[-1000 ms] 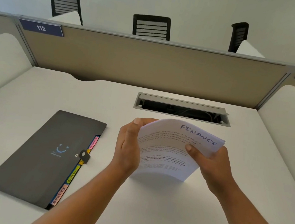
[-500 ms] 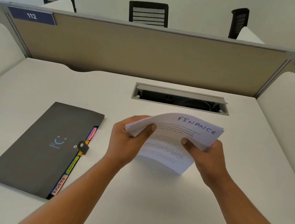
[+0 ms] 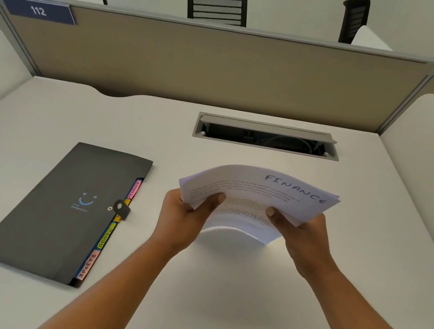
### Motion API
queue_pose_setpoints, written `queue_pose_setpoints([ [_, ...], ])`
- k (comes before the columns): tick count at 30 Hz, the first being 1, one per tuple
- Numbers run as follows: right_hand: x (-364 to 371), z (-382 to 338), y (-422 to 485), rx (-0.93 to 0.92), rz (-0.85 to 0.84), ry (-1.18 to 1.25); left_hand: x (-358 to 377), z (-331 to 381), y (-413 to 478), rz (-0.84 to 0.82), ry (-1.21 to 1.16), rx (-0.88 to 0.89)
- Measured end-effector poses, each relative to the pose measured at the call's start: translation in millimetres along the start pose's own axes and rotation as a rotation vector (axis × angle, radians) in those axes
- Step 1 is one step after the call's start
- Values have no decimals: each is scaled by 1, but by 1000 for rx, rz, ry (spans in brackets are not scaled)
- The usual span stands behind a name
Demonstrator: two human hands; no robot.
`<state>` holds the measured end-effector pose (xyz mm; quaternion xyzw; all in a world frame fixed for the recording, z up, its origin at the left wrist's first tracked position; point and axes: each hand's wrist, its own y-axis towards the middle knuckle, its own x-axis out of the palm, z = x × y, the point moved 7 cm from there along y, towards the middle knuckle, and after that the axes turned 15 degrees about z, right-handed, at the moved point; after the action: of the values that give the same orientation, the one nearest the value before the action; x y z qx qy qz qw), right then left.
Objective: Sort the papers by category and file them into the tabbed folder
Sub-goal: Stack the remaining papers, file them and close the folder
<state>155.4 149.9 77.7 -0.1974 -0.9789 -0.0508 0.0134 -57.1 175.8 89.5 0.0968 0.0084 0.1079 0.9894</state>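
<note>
Since a second ago the left hand [image 3: 182,217] has shifted its hold on the papers [image 3: 255,196]: it had cupped the stack's left edge from the side, and now its thumb lies across the top sheet near the corner, with the fingers underneath. The right hand [image 3: 303,235] has kept its hold on the right edge, thumb on top. The stack has tipped from nearly upright to flatter, so the top sheet faces the camera and its handwritten heading FINANCE reads clearly. This likely means the person is reading the category and about to peel off or fan the sheets; sorting looks barely begun, and nothing appears filed yet.

Both grips are clenched on the papers, which hang between them, clear of the bench [image 3: 222,288]. The stack is thin white office paper, limp enough to bow upward between the two grips, with its edges slightly splayed at the far right corner. Printed text covers the top sheet but is too small to read.

The folder [image 3: 48,212] lies flat on the bench well to the left of the left grip. It is a matte dark grey wallet, closed, with a strap fastener on its flap. Coloured tabs [image 3: 104,238] in pink, yellow and green stick out along the edge nearest the left grip, lettered by hand. Beyond the grips a cable slot [image 3: 265,136] is set into the smooth white bench.
</note>
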Motion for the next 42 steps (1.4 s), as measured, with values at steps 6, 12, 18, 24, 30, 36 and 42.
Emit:
queue_pose_setpoints([
  [6,1,1,-7,-23,-10,25,-1,-6,-4,-18,15,5],
  [12,5,10,-9,16,-20,34,-10,-22,-9,6,39,-50],
  [18,9,19,-13,43,-21,64,-6,-32,-13,10,52,-93],
  [24,-1,39,-17,139,-8,-24,-4,-40,-11,-18,94,-189],
  [30,-2,35,-19,172,-4,-90,-19,-30,-8,-72,70,-295],
  [36,9,45,-33,198,-12,-139,-43,-39,-12,-83,127,-345],
  [42,17,39,-38,97,77,-129,-54,-25,-11,-74,-14,-196],
])
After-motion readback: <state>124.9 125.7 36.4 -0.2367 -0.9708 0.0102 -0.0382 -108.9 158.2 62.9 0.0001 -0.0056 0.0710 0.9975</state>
